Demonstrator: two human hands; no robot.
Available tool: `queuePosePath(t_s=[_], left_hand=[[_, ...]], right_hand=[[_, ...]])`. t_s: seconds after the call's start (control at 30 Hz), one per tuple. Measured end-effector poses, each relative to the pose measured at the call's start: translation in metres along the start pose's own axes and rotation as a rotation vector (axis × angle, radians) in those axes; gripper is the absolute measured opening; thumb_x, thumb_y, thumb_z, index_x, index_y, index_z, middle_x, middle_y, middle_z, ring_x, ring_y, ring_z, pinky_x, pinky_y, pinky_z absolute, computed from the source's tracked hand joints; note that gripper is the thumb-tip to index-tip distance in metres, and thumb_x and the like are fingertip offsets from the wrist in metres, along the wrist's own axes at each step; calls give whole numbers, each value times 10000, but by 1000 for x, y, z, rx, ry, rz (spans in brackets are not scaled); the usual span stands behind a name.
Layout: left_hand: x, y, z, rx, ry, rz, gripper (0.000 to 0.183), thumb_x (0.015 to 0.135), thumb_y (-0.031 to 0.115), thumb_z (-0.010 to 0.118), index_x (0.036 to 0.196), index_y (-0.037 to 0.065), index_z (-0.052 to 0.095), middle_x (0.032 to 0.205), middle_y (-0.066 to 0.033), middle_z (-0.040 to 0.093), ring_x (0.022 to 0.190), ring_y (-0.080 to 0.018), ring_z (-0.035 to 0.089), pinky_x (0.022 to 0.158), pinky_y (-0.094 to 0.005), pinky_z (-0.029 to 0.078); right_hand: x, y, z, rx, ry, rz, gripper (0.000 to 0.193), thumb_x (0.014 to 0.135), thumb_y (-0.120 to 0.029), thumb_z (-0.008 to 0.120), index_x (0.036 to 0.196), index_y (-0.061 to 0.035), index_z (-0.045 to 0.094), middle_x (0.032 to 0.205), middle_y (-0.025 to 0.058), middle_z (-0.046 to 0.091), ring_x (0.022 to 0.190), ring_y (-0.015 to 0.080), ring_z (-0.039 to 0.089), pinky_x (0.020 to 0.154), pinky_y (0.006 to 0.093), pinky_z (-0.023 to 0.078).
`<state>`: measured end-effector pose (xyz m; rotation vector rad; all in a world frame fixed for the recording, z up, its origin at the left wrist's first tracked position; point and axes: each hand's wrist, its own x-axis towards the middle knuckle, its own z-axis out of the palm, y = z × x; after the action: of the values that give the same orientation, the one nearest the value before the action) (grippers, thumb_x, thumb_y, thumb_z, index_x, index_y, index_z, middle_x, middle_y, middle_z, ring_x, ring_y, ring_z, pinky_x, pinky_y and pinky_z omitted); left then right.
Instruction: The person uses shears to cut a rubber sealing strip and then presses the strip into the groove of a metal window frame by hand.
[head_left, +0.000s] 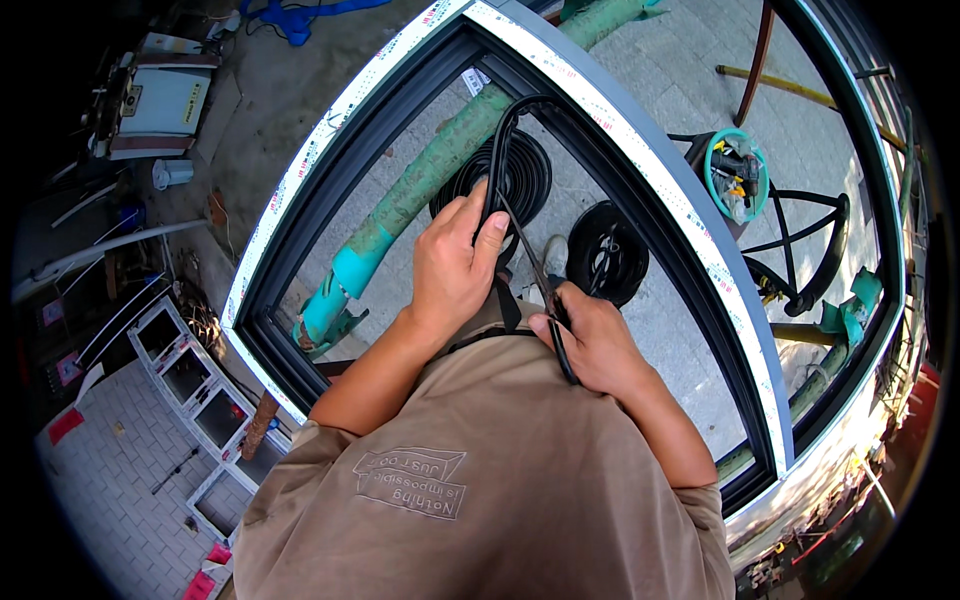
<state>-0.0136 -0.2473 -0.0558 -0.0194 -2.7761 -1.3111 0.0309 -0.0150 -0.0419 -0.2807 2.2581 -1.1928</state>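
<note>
My left hand (455, 260) is closed round a black rubber sealing strip (503, 140), which bends over in a loop above my fingers. My right hand (600, 345) grips the dark handles of a pair of scissors (530, 250), their blades pointing up toward the strip by my left thumb. Whether the blades touch the strip I cannot tell. Both hands are in front of my body, over the opening of a large dark window frame (620, 140) with printed white film on its outer faces. A coil of black strip (532, 165) lies below, beyond my left hand.
Another black coil (607, 255) rests on the floor near my shoes. A green pipe (430, 175) crosses beneath the frame. To the right are a teal bucket (765, 195) of tools and a second frame (885, 190). Smaller frames (185, 370) lie at the left.
</note>
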Motion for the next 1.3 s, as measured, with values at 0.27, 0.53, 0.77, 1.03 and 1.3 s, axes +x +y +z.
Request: queuePosePath(t_s=[0.27, 0.53, 0.77, 1.03, 1.3], left_hand=[[0, 0, -1, 35, -35, -4, 476, 1152, 256, 711, 1487, -81, 689, 1015, -217, 736, 884, -402, 743, 792, -465, 586], [-1, -4, -2, -12, -36, 13, 454, 1150, 236, 708, 1486, -70, 695, 1052, -226, 756, 914, -416, 759, 807, -466, 596], [-1, -3, -6, -81, -69, -33, 437, 1159, 219, 688, 1525, -19, 689, 1226, -247, 788, 1085, -438, 778, 944, -455, 606], [37, -13, -77, -19, -280, 72, 473, 1168, 224, 653, 1606, 45, 658, 1264, -219, 751, 1194, -391, 716, 1062, -448, 550], [78, -21, -126, -8, -533, 163, 462, 1164, 258, 663, 1566, 32, 695, 1033, -146, 627, 987, -308, 614, 913, -414, 508]], right_hand=[[2, -1, -3, -98, 36, -9, 558, 1051, -513, 825, 972, 19, 676, 818, 253, 758, 785, 507, 760, 714, 571, 588], [1, 1, -1, -122, 67, -11, 537, 1031, -489, 856, 960, 15, 688, 799, 237, 759, 751, 494, 758, 690, 558, 591], [-1, 8, 2, -141, 93, -21, 533, 1028, -493, 858, 975, 9, 690, 798, 231, 756, 750, 495, 757, 687, 564, 586], [-8, 22, -38, 175, -182, 53, 551, 1105, -539, 736, 1041, 1, 645, 859, 261, 684, 816, 466, 698, 753, 509, 534], [21, -32, -83, 108, -352, 128, 581, 1130, -545, 710, 974, 11, 646, 833, 216, 624, 743, 366, 597, 733, 483, 500]])
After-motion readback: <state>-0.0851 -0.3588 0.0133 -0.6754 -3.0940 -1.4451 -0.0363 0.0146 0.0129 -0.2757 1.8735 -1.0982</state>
